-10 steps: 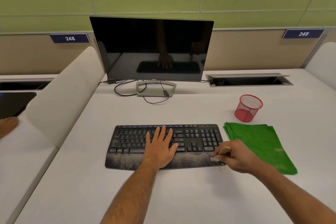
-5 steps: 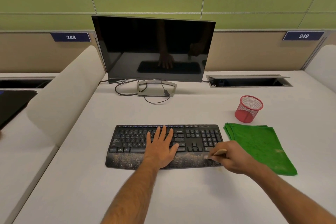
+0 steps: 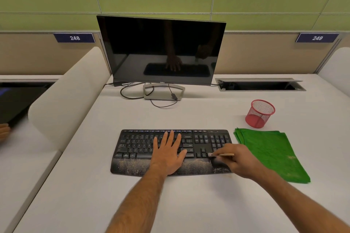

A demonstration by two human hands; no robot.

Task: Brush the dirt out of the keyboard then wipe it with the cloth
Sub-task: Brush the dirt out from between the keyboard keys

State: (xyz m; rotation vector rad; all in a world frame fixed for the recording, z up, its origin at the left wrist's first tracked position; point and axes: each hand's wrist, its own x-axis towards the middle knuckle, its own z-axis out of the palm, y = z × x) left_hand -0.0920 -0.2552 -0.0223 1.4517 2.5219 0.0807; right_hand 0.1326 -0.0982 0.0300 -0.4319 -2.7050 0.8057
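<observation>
Presently left hand lies flat, fingers straight, pinning keyboard. Right hand pinches a brush, bristles beyond its fingertips at the numpad's near edge. Cloth just right of its knuckles: likely light, limp; pick up by an edge.

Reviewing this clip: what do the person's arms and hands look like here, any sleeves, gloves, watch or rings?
Both forearms are bare as far as the frame shows, with visible hair and no sleeve in view. The left hand and right hand wear no gloves. No watch, bracelet or wristband shows on either wrist. No ring is visible on the left fingers; the right fingers are partly hidden, so rings there cannot be ruled out.
</observation>
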